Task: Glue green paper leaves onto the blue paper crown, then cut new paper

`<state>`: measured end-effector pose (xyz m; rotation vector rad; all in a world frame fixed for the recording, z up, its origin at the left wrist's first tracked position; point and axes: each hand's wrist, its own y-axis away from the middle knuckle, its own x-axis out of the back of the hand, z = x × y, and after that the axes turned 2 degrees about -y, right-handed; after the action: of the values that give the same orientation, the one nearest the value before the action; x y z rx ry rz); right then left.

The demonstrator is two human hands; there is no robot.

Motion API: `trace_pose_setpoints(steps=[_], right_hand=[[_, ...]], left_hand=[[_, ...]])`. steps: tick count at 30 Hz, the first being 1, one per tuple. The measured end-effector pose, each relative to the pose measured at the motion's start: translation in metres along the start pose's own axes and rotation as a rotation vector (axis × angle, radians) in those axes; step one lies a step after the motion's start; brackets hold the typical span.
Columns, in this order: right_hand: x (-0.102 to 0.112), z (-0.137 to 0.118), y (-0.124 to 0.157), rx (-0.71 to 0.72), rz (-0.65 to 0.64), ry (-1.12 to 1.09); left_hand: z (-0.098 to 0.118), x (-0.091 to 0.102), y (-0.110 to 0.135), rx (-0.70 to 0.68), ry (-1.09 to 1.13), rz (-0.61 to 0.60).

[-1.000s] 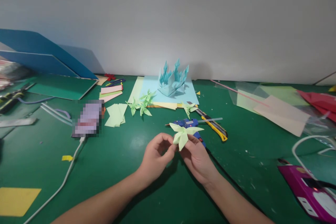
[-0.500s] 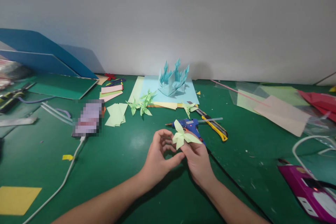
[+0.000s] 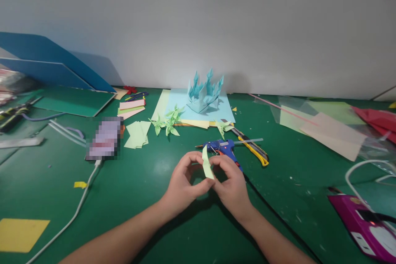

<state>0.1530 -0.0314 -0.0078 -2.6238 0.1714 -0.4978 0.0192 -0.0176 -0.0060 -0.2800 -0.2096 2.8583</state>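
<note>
A pale green folded paper flower (image 3: 206, 164) stands between my two hands above the green table. My left hand (image 3: 185, 181) curls round it from the left, thumb and fingers pinching its lower part. From the right, my right hand (image 3: 230, 183) grips the same flower with bent fingers. Only a narrow upright petal shows; the rest is hidden behind my fingers. Just behind my hands lies a blue glue gun (image 3: 223, 147).
A yellow utility knife (image 3: 253, 148) lies right of the glue gun. Further back are small green paper flowers (image 3: 167, 123), a blue origami piece (image 3: 204, 90) on light blue paper, and cut green slips (image 3: 136, 134). A phone (image 3: 104, 138) with cable sits left; a magenta device (image 3: 363, 225) right.
The flower's spread petals have turned or been pressed together, so only one narrow petal shows now. Both hands closed in around it and sank slightly.
</note>
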Motion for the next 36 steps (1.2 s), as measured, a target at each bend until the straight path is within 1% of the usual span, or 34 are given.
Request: trace_pose_setpoints(steps=[2, 4, 7, 10, 11, 13, 16, 18, 20, 22, 24, 27, 29, 31, 33, 34, 36], right_hand=[[0.002, 0.001, 0.000, 0.084, -0.037, 0.109], [0.003, 0.002, -0.001, 0.133, -0.055, 0.194], [0.006, 0.002, -0.002, 0.174, -0.049, 0.255], [0.008, 0.000, -0.004, 0.247, -0.049, 0.324], [0.009, 0.000, -0.005, 0.289, -0.049, 0.363], [0.012, -0.001, -0.007, 0.374, -0.037, 0.461], [0.015, -0.002, -0.009, 0.454, -0.010, 0.587], [0.016, -0.002, -0.009, 0.480, -0.027, 0.623], [0.017, -0.002, -0.008, 0.488, -0.063, 0.629], [0.017, -0.001, -0.007, 0.477, -0.084, 0.617], [0.017, 0.000, -0.007, 0.456, -0.090, 0.586], [0.018, 0.003, -0.007, 0.382, -0.085, 0.464], [0.018, 0.005, -0.007, 0.262, -0.027, 0.328], [0.017, 0.007, -0.006, 0.103, 0.033, 0.144], [0.014, 0.008, -0.005, -0.033, 0.040, -0.045], [0.013, 0.008, -0.004, -0.073, 0.028, -0.119], [0.009, 0.007, -0.002, -0.094, 0.018, -0.190]], left_hand=[[0.002, 0.000, -0.002, 0.031, -0.019, -0.002], [0.004, 0.001, -0.003, 0.073, -0.035, 0.000], [0.005, 0.002, -0.004, 0.111, -0.054, 0.000], [0.004, 0.006, -0.005, 0.107, -0.130, -0.007], [0.004, 0.008, -0.005, 0.079, -0.164, -0.008], [0.005, 0.012, -0.004, -0.030, -0.235, -0.028], [0.008, 0.016, -0.004, -0.222, -0.350, -0.134], [0.009, 0.017, -0.004, -0.244, -0.431, -0.156], [0.009, 0.015, -0.005, -0.204, -0.502, -0.133], [0.008, 0.013, -0.006, -0.141, -0.538, -0.096], [0.006, 0.012, -0.007, -0.074, -0.514, -0.057], [0.005, 0.013, -0.009, 0.033, -0.353, -0.011], [0.006, 0.013, -0.010, 0.103, -0.204, 0.022], [0.008, 0.014, -0.012, 0.165, -0.087, 0.062], [0.010, 0.014, -0.012, 0.217, -0.022, 0.094], [0.011, 0.014, -0.012, 0.242, -0.005, 0.099], [0.012, 0.013, -0.011, 0.294, 0.000, 0.088]])
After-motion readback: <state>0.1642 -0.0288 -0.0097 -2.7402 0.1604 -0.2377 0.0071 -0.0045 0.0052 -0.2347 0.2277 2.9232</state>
